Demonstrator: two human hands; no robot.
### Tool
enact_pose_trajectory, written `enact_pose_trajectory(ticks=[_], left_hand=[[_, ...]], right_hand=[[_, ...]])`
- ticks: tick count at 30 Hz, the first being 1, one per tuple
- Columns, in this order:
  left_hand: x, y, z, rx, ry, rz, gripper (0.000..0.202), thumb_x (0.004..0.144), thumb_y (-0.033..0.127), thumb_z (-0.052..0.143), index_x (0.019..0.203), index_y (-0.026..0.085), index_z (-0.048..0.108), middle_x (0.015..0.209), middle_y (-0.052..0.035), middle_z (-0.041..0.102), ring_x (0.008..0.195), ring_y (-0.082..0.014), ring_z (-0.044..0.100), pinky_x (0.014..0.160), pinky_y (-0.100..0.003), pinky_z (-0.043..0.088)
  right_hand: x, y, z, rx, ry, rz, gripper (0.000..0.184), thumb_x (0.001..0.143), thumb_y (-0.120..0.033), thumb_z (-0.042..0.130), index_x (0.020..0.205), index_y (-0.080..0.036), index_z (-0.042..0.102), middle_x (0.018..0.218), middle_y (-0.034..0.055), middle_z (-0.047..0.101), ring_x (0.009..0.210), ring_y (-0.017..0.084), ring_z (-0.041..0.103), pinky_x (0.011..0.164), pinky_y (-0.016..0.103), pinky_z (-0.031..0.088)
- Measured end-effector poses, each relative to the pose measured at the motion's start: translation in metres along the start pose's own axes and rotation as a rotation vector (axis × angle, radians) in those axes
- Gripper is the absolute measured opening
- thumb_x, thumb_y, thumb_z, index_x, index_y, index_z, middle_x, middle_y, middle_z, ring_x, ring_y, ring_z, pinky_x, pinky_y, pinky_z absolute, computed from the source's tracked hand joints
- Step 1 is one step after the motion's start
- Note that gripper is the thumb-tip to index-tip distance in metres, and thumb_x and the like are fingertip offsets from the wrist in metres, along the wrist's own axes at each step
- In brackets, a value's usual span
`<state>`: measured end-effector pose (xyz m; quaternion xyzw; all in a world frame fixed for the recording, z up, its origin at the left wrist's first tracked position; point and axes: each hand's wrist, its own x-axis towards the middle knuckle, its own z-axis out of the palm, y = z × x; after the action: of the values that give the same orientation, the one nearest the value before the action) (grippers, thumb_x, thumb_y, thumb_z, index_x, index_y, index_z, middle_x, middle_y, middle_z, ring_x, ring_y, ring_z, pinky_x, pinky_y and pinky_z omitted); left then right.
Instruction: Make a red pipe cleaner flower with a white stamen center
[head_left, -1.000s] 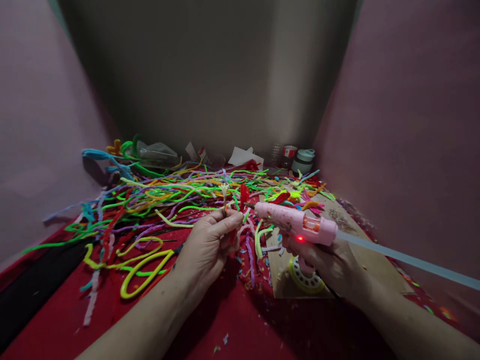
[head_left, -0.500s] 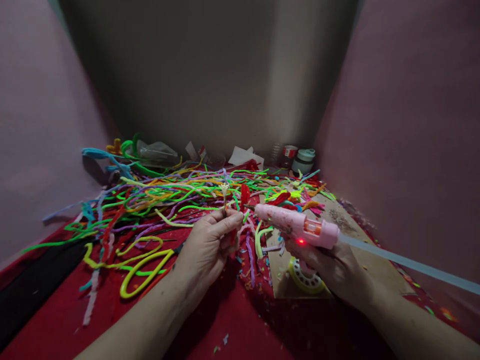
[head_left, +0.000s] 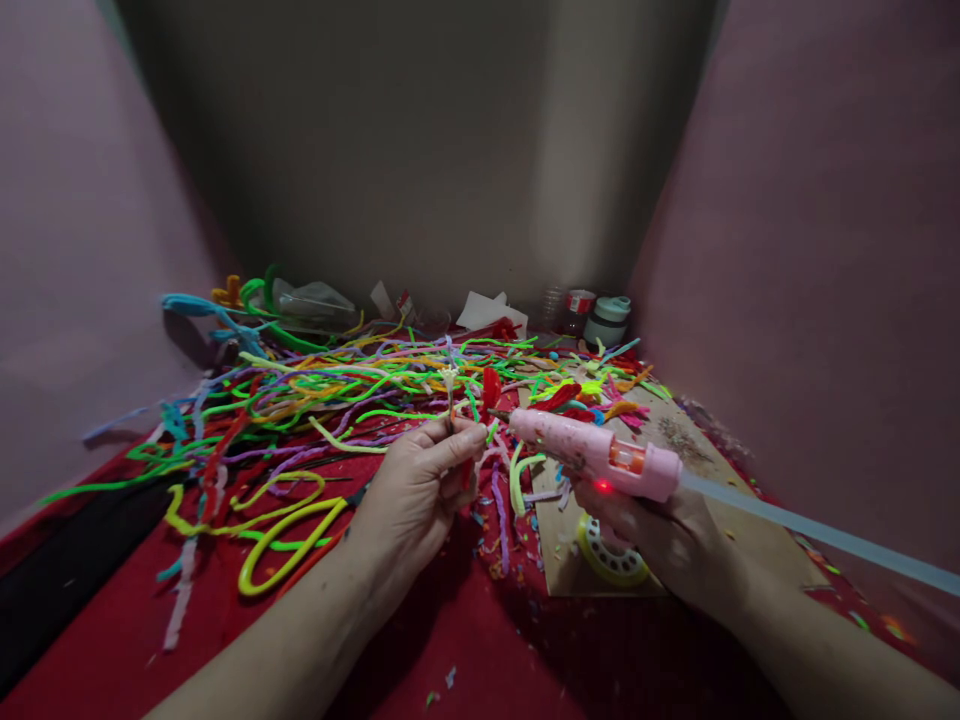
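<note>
Glue gun (head_left: pixel 562 436), pink, is held above the right half of the red cloth (head_left: pixel 450 660); the right hand (head_left: pixel 667 545) is clamped round its handle, the nozzle pointing left. A red light (head_left: pixel 604 487) shows on its underside, and a long translucent glue stick (head_left: pixel 810 530) projects from the rear. The left hand (head_left: pixel 420 485) has its grip pinched on a thin stem with a pale beaded tip (head_left: pixel 448 378), held upright near the cloth's middle. A red fuzzy piece (head_left: pixel 491 385) stands at the nozzle; contact between the two cannot be determined. Coloured pipe cleaners (head_left: pixel 360 372) lie heaped from the cloth's left edge across its far part. A yellow looped handle (head_left: pixel 246 572) lies left of the left wrist. Cardboard (head_left: pixel 559 575) occupies the right side, bearing a yellow-rimmed reel (head_left: pixel 606 562) beneath the glue gun. A lidded jar (head_left: pixel 607 325) stands near the far right corner.
</note>
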<state>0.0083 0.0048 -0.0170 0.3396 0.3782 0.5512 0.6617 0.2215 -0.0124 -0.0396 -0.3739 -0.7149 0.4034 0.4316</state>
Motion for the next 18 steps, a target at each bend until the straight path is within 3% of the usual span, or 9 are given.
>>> enact_pose_trajectory(ticks=[18], left_hand=[[0.0011, -0.0007, -0.0005, 0.012, 0.017, -0.009, 0.023, 0.065, 0.023, 0.073, 0.065, 0.016, 0.051, 0.047, 0.0097, 0.036, 0.037, -0.0012, 0.026, 0.036, -0.014, 0.018]], right_hand=[[0.0011, -0.0051, 0.0037, -0.008, 0.005, 0.007, 0.038, 0.086, -0.035, 0.051, 0.121, -0.023, 0.058, 0.074, 0.0059, 0.066, 0.065, 0.022, 0.060, 0.053, 0.031, 0.049]])
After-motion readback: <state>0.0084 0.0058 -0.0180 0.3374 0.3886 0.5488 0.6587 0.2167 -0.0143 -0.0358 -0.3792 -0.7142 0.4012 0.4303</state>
